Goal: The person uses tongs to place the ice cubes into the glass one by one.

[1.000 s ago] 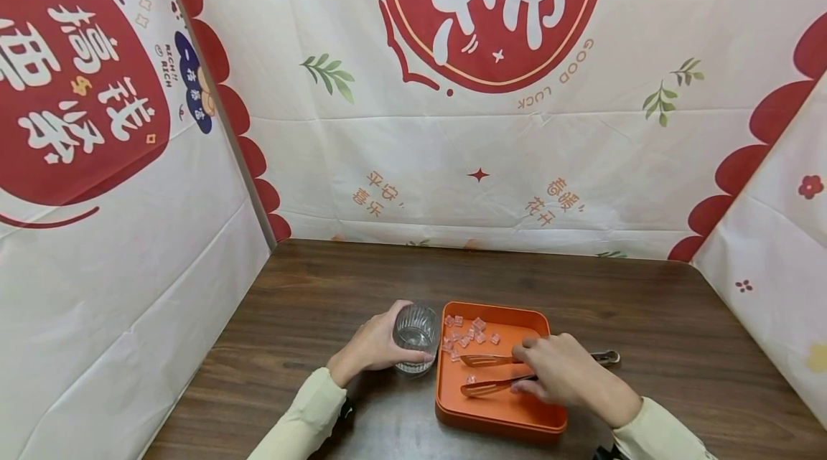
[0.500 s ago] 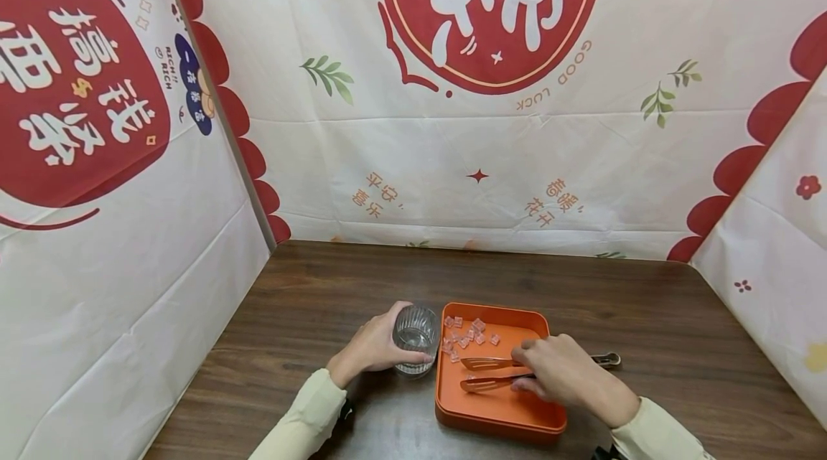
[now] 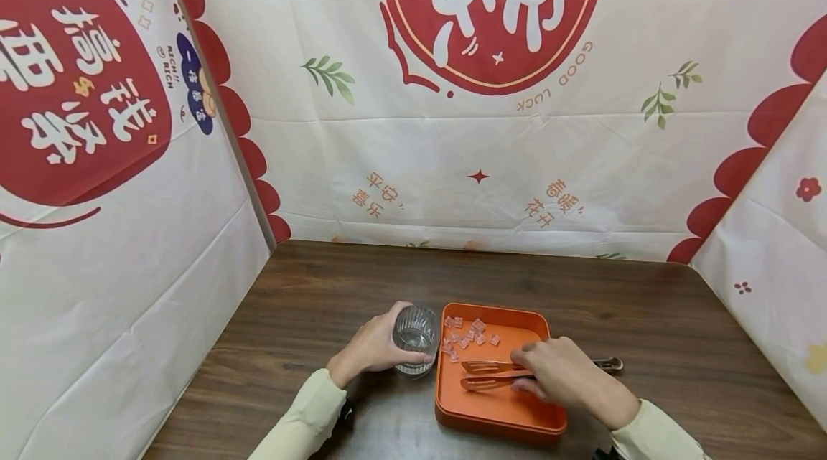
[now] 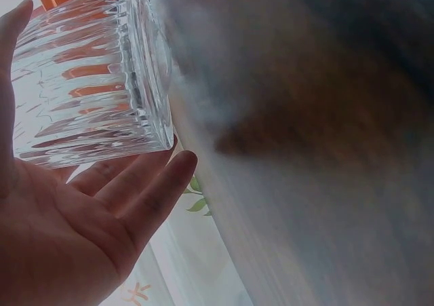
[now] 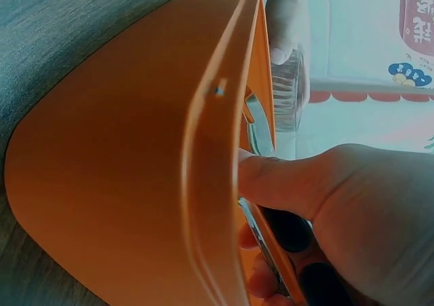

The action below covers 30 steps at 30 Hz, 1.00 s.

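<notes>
My left hand (image 3: 371, 346) holds a clear ribbed drinking glass (image 3: 416, 325) on the table, left of the orange tray; thumb and fingers lie around its sides. The left wrist view shows the glass (image 4: 88, 82) close up against the palm. Over the tray's right part, my right hand (image 3: 561, 372) grips metal tongs (image 3: 486, 383), tips pointing left and nearly together low in the tray. Clear ice-like cubes (image 3: 464, 342), several of them, lie loose in the tray's far left part. Whether a cube sits between the tong tips cannot be made out.
The orange tray (image 3: 497, 425) has raised walls and stands on a dark wooden table (image 3: 349, 270). Its left wall is right beside the glass. The tongs' handle end (image 3: 610, 365) sticks out past the tray's right wall. Printed white cloth (image 3: 413, 144) encloses the back and sides.
The tong arms have come closer together, and the single cube seen by the lower tip is now out of sight. The left hand and glass have stayed put.
</notes>
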Tool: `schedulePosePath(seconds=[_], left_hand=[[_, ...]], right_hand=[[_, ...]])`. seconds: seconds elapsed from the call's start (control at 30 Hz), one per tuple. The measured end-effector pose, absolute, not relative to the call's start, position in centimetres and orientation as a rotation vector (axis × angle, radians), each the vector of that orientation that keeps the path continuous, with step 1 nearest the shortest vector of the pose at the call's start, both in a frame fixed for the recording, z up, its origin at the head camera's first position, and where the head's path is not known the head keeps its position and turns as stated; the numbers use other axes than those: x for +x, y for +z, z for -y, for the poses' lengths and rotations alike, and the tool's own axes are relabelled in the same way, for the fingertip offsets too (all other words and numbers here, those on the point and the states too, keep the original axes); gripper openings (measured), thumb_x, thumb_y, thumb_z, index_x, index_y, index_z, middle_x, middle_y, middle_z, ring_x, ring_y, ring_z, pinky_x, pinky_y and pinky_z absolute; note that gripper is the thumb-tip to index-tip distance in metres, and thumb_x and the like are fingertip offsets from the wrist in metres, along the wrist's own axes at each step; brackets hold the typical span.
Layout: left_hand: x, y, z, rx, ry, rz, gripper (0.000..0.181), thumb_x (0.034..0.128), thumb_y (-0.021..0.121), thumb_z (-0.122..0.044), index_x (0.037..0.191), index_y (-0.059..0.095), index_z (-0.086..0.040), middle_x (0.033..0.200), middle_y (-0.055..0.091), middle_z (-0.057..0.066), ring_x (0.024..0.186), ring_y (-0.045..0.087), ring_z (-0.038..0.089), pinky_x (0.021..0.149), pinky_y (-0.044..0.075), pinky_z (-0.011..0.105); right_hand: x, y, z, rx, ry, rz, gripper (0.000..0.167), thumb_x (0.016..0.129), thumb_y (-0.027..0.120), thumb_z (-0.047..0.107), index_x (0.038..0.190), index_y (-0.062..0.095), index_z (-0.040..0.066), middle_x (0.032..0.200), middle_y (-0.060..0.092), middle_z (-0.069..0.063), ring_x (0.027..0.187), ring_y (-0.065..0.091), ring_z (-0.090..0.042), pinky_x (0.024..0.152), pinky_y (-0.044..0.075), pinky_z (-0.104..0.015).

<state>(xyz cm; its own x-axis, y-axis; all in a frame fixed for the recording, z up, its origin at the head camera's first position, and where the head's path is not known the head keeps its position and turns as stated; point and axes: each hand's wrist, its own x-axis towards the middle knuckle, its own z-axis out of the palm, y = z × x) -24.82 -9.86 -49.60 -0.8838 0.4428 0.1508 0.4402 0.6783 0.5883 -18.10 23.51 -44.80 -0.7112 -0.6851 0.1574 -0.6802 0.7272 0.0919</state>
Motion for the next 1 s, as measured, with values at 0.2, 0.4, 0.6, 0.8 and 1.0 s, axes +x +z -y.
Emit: schedulePosePath(seconds=[0.2, 0.4, 0.6, 0.8, 1.0], left_hand=[[-24.85, -49.54, 9.84, 0.767, 1.015, -2.867, 0.088, 0.0651, 0.081, -0.068, 0.134, 0.048, -0.025, 0.111, 0.068, -0.002, 0.097, 0.065, 0.015, 0.079, 0.052, 0.036], [-24.86, -49.50, 9.85, 0.764, 1.020, -2.862, 0.087, 0.0655, 0.081, -0.068, 0.133, 0.048, -0.025, 0.110, 0.068, -0.002, 0.096, 0.065, 0.015, 0.080, 0.052, 0.036], [-24.85, -49.49, 9.81, 0.764, 1.020, -2.861, 0.088, 0.0652, 0.080, -0.069, 0.133, 0.048, -0.025, 0.111, 0.068, -0.001, 0.097, 0.065, 0.015, 0.080, 0.052, 0.036], [-24.81, -49.50, 9.80, 0.763, 1.021, -2.863, 0.087, 0.0652, 0.081, -0.068, 0.133, 0.047, -0.025, 0.110, 0.068, -0.001, 0.097, 0.065, 0.016, 0.080, 0.052, 0.037], [-24.79, -49.56, 9.83, 0.755, 1.028, -2.859, 0.087, 0.0649, 0.081, -0.068, 0.133, 0.047, -0.026, 0.109, 0.068, -0.002, 0.096, 0.065, 0.015, 0.079, 0.052, 0.036]], right_hand=[[-18.29, -45.29, -23.80, 1.118, -0.014, 2.726, 0.031, 0.084, 0.073, 0.047, 0.077, 0.054, 0.023, 0.066, 0.051, 0.011, 0.051, 0.047, -0.009, 0.044, 0.035, -0.032], [-18.28, -45.23, -23.80, 1.117, -0.002, 2.746, 0.030, 0.085, 0.074, 0.042, 0.075, 0.052, 0.024, 0.065, 0.049, 0.013, 0.051, 0.046, -0.006, 0.045, 0.035, -0.031], [-18.28, -45.12, -23.75, 1.118, 0.033, 2.759, 0.031, 0.086, 0.074, 0.038, 0.072, 0.050, 0.025, 0.062, 0.045, 0.016, 0.051, 0.041, -0.003, 0.046, 0.033, -0.029], [-18.27, -45.17, -23.74, 1.127, 0.067, 2.757, 0.031, 0.087, 0.074, 0.035, 0.070, 0.049, 0.025, 0.062, 0.043, 0.016, 0.052, 0.037, -0.001, 0.047, 0.031, -0.026], [-18.29, -45.38, -23.82, 1.140, 0.062, 2.716, 0.032, 0.086, 0.074, 0.034, 0.070, 0.048, 0.025, 0.061, 0.043, 0.016, 0.051, 0.036, -0.001, 0.046, 0.031, -0.026]])
